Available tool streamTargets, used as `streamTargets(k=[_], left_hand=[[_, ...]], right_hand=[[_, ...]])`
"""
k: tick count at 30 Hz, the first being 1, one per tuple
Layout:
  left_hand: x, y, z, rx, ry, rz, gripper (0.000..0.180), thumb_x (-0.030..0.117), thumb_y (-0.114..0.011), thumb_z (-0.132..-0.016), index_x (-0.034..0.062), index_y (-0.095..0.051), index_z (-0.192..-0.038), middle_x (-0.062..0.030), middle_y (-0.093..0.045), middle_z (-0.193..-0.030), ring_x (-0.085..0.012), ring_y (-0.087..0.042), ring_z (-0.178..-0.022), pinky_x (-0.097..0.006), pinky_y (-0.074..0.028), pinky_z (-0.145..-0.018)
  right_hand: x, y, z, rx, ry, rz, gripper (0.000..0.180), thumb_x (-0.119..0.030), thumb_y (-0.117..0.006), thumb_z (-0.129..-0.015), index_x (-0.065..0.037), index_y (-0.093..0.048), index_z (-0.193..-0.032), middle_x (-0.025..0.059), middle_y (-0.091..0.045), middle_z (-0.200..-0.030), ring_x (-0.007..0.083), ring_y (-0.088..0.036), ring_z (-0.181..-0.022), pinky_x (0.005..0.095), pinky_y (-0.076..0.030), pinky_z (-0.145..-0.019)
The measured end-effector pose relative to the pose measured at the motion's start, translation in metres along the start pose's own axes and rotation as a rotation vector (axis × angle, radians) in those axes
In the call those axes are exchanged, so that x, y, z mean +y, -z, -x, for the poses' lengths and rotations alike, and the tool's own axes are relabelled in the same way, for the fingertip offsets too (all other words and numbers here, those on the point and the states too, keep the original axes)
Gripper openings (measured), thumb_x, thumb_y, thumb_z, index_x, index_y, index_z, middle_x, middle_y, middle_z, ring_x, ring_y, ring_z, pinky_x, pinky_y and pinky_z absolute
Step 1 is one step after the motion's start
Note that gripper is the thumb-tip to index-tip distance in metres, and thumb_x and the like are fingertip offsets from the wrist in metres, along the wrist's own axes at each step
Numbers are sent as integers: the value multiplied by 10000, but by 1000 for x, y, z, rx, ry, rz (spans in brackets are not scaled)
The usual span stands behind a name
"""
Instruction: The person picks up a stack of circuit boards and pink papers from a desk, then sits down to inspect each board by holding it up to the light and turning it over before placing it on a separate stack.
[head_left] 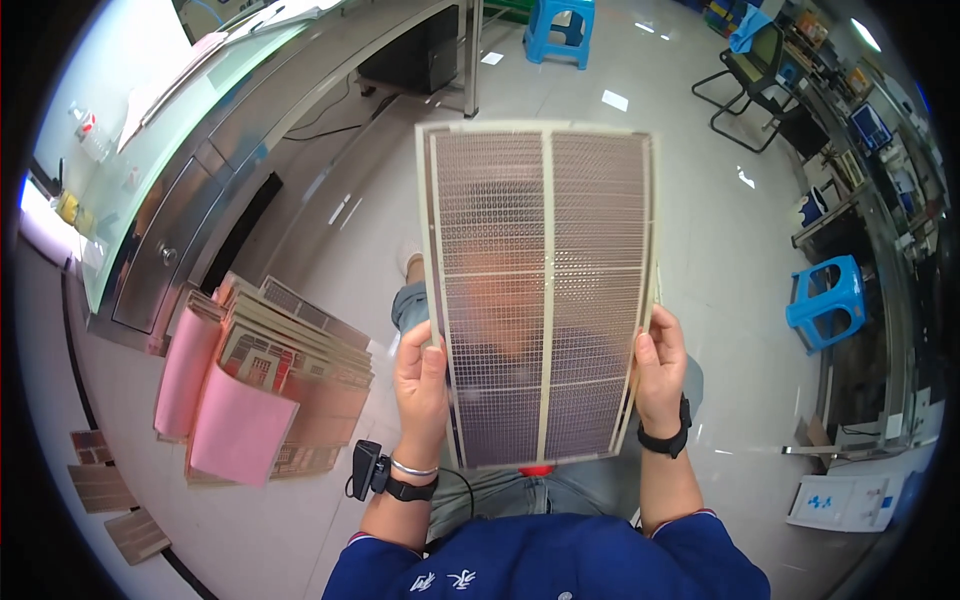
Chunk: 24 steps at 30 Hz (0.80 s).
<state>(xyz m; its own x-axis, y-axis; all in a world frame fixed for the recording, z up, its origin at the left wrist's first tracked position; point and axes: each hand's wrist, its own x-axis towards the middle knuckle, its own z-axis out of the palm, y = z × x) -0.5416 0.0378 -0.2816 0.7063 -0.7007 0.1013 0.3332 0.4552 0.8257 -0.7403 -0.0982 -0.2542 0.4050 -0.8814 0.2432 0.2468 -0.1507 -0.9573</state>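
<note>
I hold a tall rectangular perforated panel (540, 290) upright in front of me, cream-framed with a fine mesh grid and a central vertical bar. My left hand (420, 385) grips its lower left edge. My right hand (660, 370) grips its lower right edge. Both wrists carry black bands, and the left one also has a silver bangle. Through the mesh I see my knees and the floor, blurred.
A stack of similar panels with pink sheets (265, 385) lies on the floor at my left, with small boards (110, 490) nearby. A steel cabinet bench (200, 180) runs along the left. Blue stools (825, 300) (560, 30) and a black chair (750, 80) stand around.
</note>
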Motion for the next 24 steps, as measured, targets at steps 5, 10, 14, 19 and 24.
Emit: streamTargets(k=[5,10,14,19,24], left_hand=[[2,-3,-12,-22,-359,-242,181,130,-522,-909,18,-537,-1050,-89,-572,-1018,-110,-510,-910,-245,-407,-811],[7,-24,-17,-7,-186,-91,201,16,-548,-850,24,-560,-1050,-153,-441,-1280,-210,-466,-1160,-307,-380,-976],[7,-13,-8,-22,94,109,318,43,-491,-903,27,-462,-1219,-113,-529,-1209,-164,-535,-1066,-284,-455,-900],[0,-8,-6,-67,175,273,374,29,-482,-903,53,-428,-1272,-109,-513,-1236,-162,-530,-1078,-278,-464,-890],[-3,-11,4,27,354,409,480,154,-483,-910,69,-329,-1357,-78,-483,-1266,-143,-522,-1074,-253,-483,-837]], right_hand=[[-4,-3,-12,54,161,-117,172,-26,-513,-878,-22,-502,-1050,54,-543,-1013,100,-492,-906,253,-407,-825],[5,-12,-21,46,3,-350,80,-25,-534,-854,-65,-564,-916,115,-409,-1301,207,-425,-1192,341,-406,-997],[13,2,-10,-42,-186,-406,200,-32,-437,-918,-64,-520,-1097,108,-533,-1182,158,-543,-1045,280,-477,-893],[2,1,-9,165,-500,-579,227,-113,-442,-932,-12,-499,-1127,56,-597,-1013,118,-584,-911,216,-482,-814],[12,4,-3,25,-492,-493,181,-113,-467,-927,-17,-518,-1071,-14,-567,-865,59,-543,-804,204,-457,-727]])
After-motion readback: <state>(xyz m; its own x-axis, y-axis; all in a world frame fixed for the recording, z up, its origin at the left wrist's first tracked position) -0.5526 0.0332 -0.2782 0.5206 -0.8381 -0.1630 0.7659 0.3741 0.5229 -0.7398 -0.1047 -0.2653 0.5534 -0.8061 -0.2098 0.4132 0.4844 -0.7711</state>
